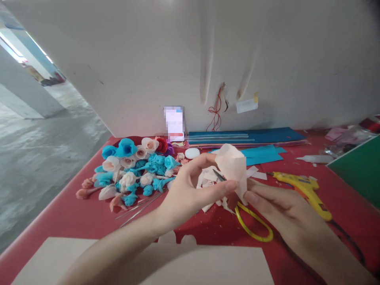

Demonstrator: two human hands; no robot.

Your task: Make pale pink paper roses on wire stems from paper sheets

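Note:
A pale pink paper flower or petal piece (233,164), cupped in shape, is held up between both hands. My left hand (185,184) curls around its left side, the thumb pressed along its lower front. At the lower right edge, my right hand (282,208) pinches the same paper between thumb and fingers. Behind and below the hands lie yellow-handled scissors (261,239), the metal tip showing between left thumb and fingers. Pale paper scraps (206,178) are scattered around the scissors, partly hidden by the left hand.
Blue, white and pink paper flowers (154,164) are heaped at left, near thin wires (142,206). A yellow glue gun (308,194) lies right, its cord trailing forward. A phone (175,124) leans on the back wall. Blue paper (263,154), a pale sheet (225,265) and a green board (359,170) surround the workspace.

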